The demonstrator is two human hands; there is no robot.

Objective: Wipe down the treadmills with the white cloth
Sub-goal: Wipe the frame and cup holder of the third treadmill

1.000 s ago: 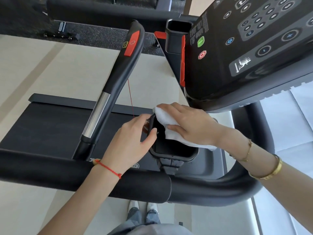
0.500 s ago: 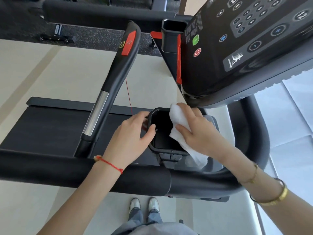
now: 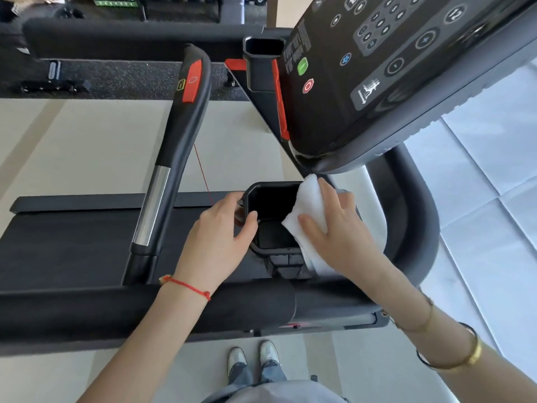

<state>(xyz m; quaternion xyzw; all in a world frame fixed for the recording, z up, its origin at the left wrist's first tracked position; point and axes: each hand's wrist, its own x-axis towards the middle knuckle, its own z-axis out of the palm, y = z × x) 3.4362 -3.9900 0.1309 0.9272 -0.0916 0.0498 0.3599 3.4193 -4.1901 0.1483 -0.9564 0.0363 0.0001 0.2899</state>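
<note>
A black cup holder (image 3: 263, 189) sticks out below the treadmill's console (image 3: 386, 74). My left hand (image 3: 218, 242) grips the holder's left rim, thumb hooked over the edge. My right hand (image 3: 340, 231) holds the white cloth (image 3: 305, 205) against the holder's right rim; the thumb pins the cloth's lower corner and the fingers lie over its top. Part of the cloth hangs down under my right wrist. The holder's inside is dark and bare.
A black handrail (image 3: 180, 146) with a red stop button and a chrome band rises left of the holder. A thick padded front bar (image 3: 116, 315) crosses below my wrists. The running belt (image 3: 58, 242) lies at left. A second cup holder (image 3: 263, 62) sits higher up.
My right hand has slid the cloth from the holder's top-left rim across to its right rim. My left hand has kept its grip on the left rim. The camera has tilted slightly.
</note>
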